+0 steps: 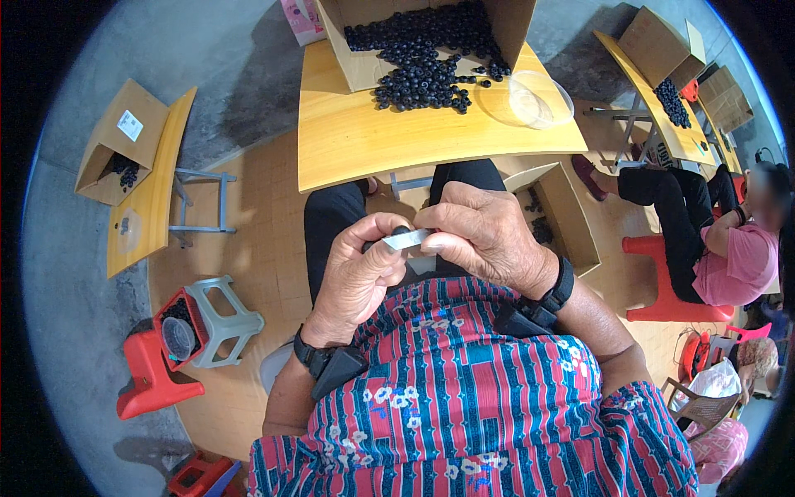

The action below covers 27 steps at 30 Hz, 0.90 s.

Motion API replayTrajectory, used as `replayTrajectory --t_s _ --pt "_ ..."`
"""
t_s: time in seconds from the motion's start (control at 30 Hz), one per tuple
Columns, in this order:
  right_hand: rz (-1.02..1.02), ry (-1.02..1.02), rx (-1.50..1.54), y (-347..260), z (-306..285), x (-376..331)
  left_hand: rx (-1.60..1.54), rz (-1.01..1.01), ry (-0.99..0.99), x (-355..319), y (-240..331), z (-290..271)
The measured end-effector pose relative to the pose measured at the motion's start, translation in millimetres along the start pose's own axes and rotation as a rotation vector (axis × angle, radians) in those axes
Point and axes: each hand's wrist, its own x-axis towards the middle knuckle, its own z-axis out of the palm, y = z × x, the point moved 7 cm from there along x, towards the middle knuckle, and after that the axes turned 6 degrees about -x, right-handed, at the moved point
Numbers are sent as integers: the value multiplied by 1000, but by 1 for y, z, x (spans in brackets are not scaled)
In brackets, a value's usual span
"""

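Above my lap, both hands come close together. My left hand is closed, pinching a small black round piece between thumb and fingers. My right hand is closed on a short flat blade, pale and slant-tipped, which reaches across to the left thumb and the black piece. Fingers hide most of the black piece and the rear of the blade. On the yellow table ahead, many similar black round pieces spill from a cardboard box lying on its side.
A clear plastic bowl stands at the table's right. Below it, an open carton holds more black pieces. At left are a grey-green stool and a red stool. Another person sits at right beside other tables.
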Motion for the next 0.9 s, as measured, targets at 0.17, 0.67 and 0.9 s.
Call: replayTrajectory --t_s 0.17,0.67,0.9 --pt "3 -4 5 0 0 0 19 12 -1 1 0 0" --pt "9 -50 -35 1 0 0 120 49 1 1 4 1" --pt "-9 -54 -32 0 0 1 106 49 2 0 4 1"
